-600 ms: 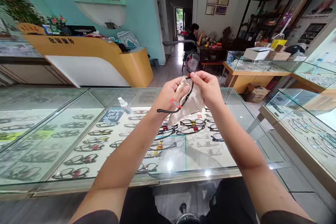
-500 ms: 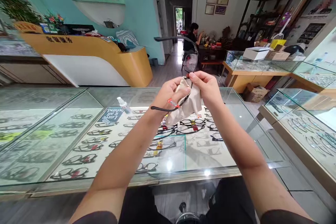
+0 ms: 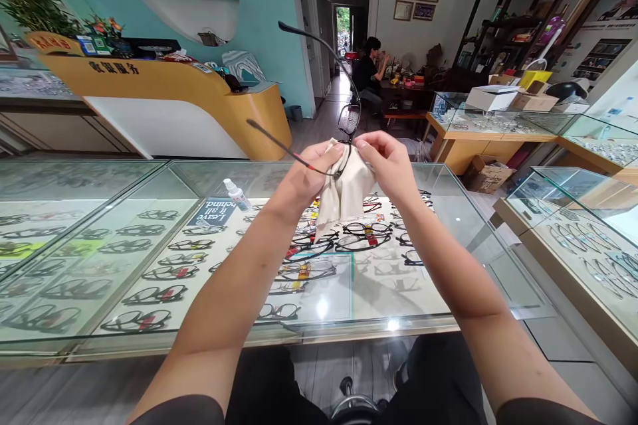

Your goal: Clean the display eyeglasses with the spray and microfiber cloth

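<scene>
Black glasses (image 3: 349,119), one lens hidden in cloth (image 3: 355,179)

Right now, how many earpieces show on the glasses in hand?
2: the upper earpiece arches above the exposed lens; the lower earpiece crosses in front of the left hand, its tip to the left. Neither looks hidden.
</scene>
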`<state>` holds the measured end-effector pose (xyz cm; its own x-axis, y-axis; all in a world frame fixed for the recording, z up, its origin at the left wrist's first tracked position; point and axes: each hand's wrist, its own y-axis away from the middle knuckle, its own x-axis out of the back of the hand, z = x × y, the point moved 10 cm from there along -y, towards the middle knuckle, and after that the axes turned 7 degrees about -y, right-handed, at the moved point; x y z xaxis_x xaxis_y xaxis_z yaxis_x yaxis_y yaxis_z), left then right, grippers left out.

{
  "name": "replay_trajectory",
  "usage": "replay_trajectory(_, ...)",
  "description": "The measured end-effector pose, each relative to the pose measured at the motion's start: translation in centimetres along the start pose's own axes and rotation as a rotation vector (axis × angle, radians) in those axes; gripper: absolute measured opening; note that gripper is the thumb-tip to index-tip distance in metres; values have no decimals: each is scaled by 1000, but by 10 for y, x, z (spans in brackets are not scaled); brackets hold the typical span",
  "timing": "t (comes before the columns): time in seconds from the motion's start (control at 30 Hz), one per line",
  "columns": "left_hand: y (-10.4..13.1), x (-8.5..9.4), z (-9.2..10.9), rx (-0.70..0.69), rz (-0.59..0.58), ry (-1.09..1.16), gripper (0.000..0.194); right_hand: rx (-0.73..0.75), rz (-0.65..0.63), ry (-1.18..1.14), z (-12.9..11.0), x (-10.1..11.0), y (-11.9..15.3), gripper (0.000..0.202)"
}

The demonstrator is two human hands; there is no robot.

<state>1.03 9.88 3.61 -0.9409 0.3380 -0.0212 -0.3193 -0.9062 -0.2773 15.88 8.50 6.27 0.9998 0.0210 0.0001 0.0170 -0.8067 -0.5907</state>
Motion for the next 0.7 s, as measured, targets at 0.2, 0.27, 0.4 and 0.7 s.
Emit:
replay_trajectory(0.2,4,12,-4,159,-114,-42,53,568,-122,884,-47,-31,22,32)
replay_trajectory(0.27,7,12,-4,195,-132,-58,54,606,-108,997,-48,-34,24,34)
replay_trajectory(0.4,13,9,-6,255,-150,-73,54,653,-86,1059,-48,-34,25,36)
replay_trajectory(0.7,2,37,-15,290,38,1,52,655,36,1042,-52,-6,14,31)
